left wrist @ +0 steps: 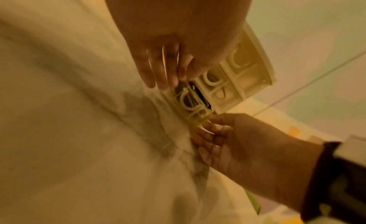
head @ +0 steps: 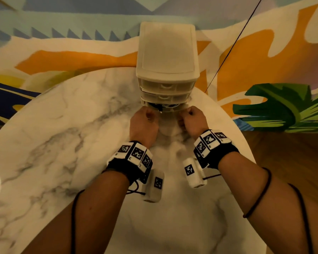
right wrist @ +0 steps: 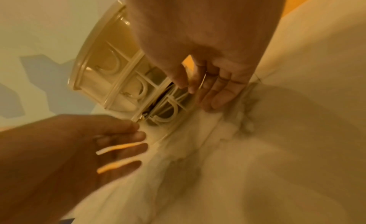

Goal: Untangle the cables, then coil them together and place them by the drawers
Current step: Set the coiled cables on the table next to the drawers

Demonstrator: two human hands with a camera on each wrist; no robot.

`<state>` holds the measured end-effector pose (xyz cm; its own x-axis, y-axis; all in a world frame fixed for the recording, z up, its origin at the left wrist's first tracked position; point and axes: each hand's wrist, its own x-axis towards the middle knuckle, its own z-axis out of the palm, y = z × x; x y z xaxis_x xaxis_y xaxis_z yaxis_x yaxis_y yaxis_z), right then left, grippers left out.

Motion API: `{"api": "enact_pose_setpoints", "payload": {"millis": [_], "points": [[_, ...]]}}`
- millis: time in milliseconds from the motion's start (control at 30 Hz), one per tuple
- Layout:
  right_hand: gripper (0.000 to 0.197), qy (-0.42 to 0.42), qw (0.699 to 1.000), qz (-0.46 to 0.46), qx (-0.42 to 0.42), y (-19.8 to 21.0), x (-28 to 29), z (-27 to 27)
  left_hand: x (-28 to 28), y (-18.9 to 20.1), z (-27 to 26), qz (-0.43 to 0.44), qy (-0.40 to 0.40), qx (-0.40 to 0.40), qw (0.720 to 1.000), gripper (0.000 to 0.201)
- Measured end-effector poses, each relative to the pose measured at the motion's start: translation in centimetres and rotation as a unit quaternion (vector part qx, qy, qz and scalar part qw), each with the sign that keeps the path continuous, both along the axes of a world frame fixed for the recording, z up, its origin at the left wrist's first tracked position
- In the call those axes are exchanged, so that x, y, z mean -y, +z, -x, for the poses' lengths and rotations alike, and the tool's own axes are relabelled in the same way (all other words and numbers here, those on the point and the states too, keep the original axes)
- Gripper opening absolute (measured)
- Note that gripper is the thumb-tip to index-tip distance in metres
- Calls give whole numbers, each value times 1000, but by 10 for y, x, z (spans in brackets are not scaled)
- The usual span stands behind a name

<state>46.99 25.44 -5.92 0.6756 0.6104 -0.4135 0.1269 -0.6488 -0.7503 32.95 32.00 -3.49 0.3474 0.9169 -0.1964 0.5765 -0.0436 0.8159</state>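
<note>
A small white drawer unit (head: 166, 52) stands at the far side of the marble table (head: 62, 125). Its bottom drawer (head: 171, 108) is pulled out a little. Dark cables (head: 161, 106) show in the gap, also in the left wrist view (left wrist: 198, 94) and the right wrist view (right wrist: 158, 102); most of them are hidden inside. My left hand (head: 151, 114) pinches the drawer front's left end, thumb above and fingers below (right wrist: 136, 130). My right hand (head: 186, 116) pinches the right end the same way (left wrist: 210, 125). Both wrist views are blurred.
The unit backs onto a painted mural wall (head: 81, 57). A thin black cord (head: 228, 48) runs slantwise down the wall to the table's right rear edge. Wooden floor (head: 283, 162) lies beyond the table's right rim. Bare marble stretches left and toward me.
</note>
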Motion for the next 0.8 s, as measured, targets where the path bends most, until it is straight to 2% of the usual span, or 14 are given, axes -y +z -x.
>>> {"api": "enact_pose_setpoints", "payload": {"millis": [33,100,200,267,433,533,600,700,800], "points": [[31,-8,1000,-3,0,9,2,5,2,2,-1,-48,-2,-11,999,16],[38,-22,1000,-6,1,17,2,9,1,2,-6,-140,-39,-81,986,24],[41,-15,999,34,23,19,-3,7,-8,1,-16,-176,-70,-168,967,31],[36,-5,999,48,15,17,-8,4,-13,-3,-20,-179,-74,-172,966,26],[30,34,997,69,3,12,-9,5,-12,-17,-14,-167,-24,-147,975,22],[31,48,995,82,13,11,-10,5,-11,-10,-13,-154,2,-98,983,14],[31,61,994,93,20,14,-11,3,-11,-4,-16,-153,11,-109,982,15],[37,72,992,104,29,20,-13,1,-11,-2,-15,-139,-4,-132,981,20],[33,63,992,100,36,20,-11,2,-12,1,-15,-132,-23,-125,983,19]]}}
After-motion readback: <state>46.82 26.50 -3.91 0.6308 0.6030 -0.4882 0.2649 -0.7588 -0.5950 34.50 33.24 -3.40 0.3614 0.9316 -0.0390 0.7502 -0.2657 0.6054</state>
